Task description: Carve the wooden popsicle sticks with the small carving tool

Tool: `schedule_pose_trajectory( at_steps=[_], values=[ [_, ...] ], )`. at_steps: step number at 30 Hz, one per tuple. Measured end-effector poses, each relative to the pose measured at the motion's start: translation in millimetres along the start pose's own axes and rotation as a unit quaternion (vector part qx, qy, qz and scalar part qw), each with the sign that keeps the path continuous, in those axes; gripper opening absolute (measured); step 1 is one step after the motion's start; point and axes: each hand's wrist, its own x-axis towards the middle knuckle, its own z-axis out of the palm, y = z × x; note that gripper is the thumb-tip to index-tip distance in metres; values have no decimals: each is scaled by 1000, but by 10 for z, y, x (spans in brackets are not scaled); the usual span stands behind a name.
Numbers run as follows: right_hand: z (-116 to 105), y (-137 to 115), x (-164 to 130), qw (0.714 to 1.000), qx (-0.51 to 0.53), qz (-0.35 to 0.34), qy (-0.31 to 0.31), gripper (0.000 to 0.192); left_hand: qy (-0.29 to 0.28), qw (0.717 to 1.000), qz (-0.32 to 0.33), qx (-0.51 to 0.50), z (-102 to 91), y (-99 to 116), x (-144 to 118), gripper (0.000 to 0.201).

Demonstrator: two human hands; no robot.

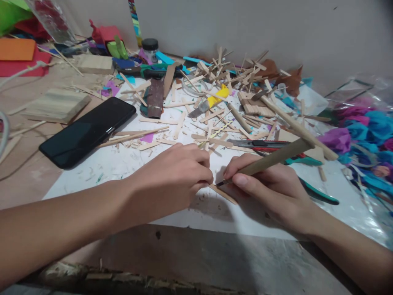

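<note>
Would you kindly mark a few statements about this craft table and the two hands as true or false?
1. The right hand holds a long wooden-handled tool like a pen. True.
2. The left hand rests on the black phone. False: the phone lies apart, to the left of that hand, which presses down on a thin wooden stick.
3. The tool's tip meets the stick between the two hands. True.
4. The white sheet is free of scraps. False: sticks and shavings litter it.
5. A dark-lidded jar stands near the wall. True.
</note>
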Motion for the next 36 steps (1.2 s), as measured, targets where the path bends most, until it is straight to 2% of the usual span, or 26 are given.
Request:
schedule_pose_trajectory(
  at_steps=[8, 15, 20, 27, 33, 36],
  values=[
    [-11, 28, -8, 999, -41, -15, -18, 20, 1, 1000, 11, 10, 15, -47, 3, 27],
    [-2, -49, 28, 997, -67, -26, -26, 17, 2, 1000, 20, 1, 28, -60, 13, 26],
    [12, -28, 8, 998, -60, -24, -22, 14, -2, 1000, 21, 6, 19, -60, 10, 27],
    [47, 5, 8, 1000, -6, -2, 6, 30, 2, 999, 29, 21, 21, -61, 20, 29],
    [15, 9, 0, 1000, -22, -6, -13, 18, -2, 1000, 22, 9, 19, -60, 14, 30],
    [2, -33, 21, 997, -61, -14, -38, 17, 1, 1000, 24, 5, 17, -62, 19, 27]
  ],
)
